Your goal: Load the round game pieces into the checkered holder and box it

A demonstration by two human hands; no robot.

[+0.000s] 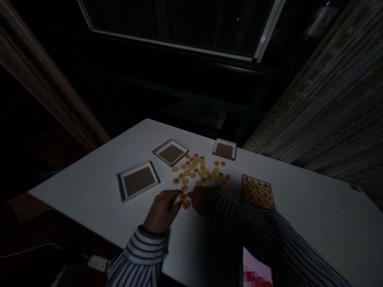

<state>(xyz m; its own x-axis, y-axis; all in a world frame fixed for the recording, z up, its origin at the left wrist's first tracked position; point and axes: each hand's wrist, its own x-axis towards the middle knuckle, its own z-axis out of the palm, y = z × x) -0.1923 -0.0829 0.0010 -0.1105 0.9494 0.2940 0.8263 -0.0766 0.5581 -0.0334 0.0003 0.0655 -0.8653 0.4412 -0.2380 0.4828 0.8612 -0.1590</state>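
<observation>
Head view: left hand (pixel 163 209) lies flat on white table (pixel 89 187), fingers loosely apart, tips at two round discs (pixel 186 205) on near edge of disc pile (pixel 199 169). Right hand (pixel 206 199) just beside them, grip too dark to tell. Filled box (pixel 257 192) sits right of it

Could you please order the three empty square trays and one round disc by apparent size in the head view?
White-rimmed brown tray, front left
Middle brown tray
Back right brown tray, farther, so unsure
Tan round disc
</observation>
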